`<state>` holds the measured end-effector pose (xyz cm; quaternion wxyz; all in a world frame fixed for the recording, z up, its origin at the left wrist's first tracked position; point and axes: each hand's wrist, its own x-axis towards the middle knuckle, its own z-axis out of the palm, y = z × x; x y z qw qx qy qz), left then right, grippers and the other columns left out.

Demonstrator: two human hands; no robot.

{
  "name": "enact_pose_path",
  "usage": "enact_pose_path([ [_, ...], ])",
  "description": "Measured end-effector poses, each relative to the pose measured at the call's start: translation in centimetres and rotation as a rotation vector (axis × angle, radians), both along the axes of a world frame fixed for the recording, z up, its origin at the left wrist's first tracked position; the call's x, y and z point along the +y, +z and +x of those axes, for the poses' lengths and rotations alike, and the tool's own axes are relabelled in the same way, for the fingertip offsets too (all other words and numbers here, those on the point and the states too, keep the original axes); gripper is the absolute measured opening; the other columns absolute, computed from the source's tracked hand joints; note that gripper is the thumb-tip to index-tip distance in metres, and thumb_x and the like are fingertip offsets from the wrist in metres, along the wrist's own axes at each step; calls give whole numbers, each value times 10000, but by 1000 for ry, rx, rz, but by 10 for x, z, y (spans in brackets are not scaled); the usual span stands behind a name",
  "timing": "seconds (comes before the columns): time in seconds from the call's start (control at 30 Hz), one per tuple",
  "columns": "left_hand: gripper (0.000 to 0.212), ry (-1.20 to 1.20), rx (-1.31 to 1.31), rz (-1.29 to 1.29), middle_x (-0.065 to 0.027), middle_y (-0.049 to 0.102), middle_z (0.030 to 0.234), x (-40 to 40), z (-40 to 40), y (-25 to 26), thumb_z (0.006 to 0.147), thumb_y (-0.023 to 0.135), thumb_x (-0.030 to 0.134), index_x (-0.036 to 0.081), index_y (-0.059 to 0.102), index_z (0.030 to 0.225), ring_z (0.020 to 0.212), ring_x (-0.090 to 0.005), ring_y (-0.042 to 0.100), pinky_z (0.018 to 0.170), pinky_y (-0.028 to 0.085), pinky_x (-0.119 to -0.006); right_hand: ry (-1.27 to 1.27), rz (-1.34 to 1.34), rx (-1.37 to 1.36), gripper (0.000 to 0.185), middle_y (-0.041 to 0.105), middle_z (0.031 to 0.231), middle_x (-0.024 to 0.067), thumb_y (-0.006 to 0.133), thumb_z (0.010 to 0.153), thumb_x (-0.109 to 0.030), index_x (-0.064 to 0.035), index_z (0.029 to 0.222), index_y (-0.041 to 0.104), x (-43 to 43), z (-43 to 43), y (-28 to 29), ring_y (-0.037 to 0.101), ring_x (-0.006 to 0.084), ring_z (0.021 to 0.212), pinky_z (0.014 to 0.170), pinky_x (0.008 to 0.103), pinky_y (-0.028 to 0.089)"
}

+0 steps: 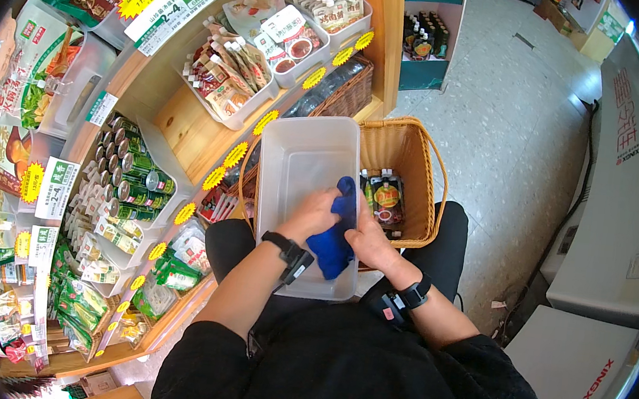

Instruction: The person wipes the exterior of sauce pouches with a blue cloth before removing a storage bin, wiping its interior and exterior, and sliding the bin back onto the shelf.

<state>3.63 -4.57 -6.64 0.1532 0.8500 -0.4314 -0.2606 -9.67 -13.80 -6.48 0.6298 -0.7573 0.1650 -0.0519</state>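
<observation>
A translucent plastic bin (308, 154) rests over my lap, tilted so that I look into it. My left hand (317, 214) is inside, with its fingers closed on a blue cloth (333, 250) lying against the bin's right wall. That same wall is gripped at its rim by my right hand (372, 241), the thumb on the inner side beside the cloth. Behind the bin's right side stands a wicker basket (387, 142) with a tall handle. Several dark spouted pouches (388, 200) lie in it, partly hidden by the bin and my right hand.
Left of me, a curved wooden shelf (179, 117) carries bins of spouted pouches (236, 71), cans (137, 183) and packets. Grey-white cabinets (606, 218) line the right side, with a black cable (574, 197) along them. Farther off, another shelf (423, 76) stands on the tiled floor (496, 130).
</observation>
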Motion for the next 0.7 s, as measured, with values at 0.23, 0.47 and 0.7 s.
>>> enact_pose_path([
  [0.23,531,369,1148,-463,-75,565,1119,62,47,77,721,541,20,6,431,1240,995,-167,549,900,418,-290,-11,-55,-70,753,388,1286,263,468,745,-2,13,1389,77,-22,3,-9,380,344,1217,1007,329,303],
  [0.47,434,596,1018,-909,-102,571,1124,112,97,144,767,570,68,14,476,1188,1023,-212,559,926,432,-358,-55,257,-36,738,386,1280,246,436,742,20,-18,1394,94,-22,0,2,383,324,1214,1001,319,307],
  [0.7,429,163,394,-290,-167,582,1084,47,55,118,772,587,106,-3,476,1172,1003,-270,566,854,442,-329,-36,-162,-131,742,264,1334,328,438,724,47,108,1353,48,1,-1,-11,269,390,1273,1046,353,257],
])
